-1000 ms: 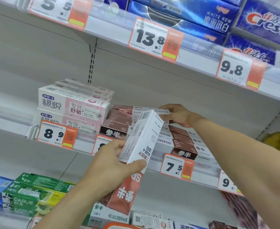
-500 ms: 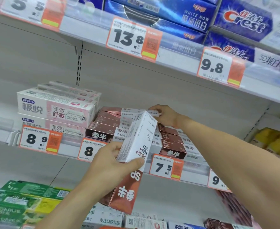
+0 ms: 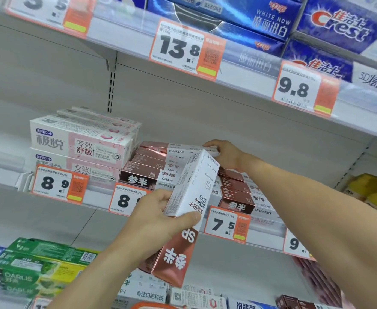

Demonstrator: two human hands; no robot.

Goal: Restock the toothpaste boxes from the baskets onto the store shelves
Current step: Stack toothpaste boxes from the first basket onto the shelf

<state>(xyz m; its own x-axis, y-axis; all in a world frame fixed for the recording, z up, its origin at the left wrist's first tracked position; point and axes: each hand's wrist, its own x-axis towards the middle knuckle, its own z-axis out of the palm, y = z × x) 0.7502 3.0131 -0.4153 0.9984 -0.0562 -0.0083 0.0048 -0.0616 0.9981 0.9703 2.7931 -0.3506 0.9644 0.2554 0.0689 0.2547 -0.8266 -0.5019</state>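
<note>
- Left hand (image 3: 158, 221) grips a white and rose box (image 3: 183, 217), thumb across the front and fingers curled round the back, so the box stands nearly upright and tilted, rose end down, in front of the middle shelf (image 3: 16, 175).
- Right hand (image 3: 224, 156) reaches onto that shelf, fingers curled over the end of the top box (image 3: 183, 148) on the rose stack (image 3: 152, 172).
- More rose boxes (image 3: 236, 197) lie stacked just right of the held one, under the right forearm.
- Pink boxes (image 3: 83, 141) are stacked just left of the rose stack, touching it.
- Tags along the shelf edge: 8.9 (image 3: 58, 184) and 7.5 (image 3: 227, 224).
- Top shelf has blue boxes (image 3: 238, 18) over a 13.8 tag (image 3: 183, 50), plus Crest boxes (image 3: 339, 27).
- Green boxes (image 3: 38, 268) sit bottom left on the lower shelf.
</note>
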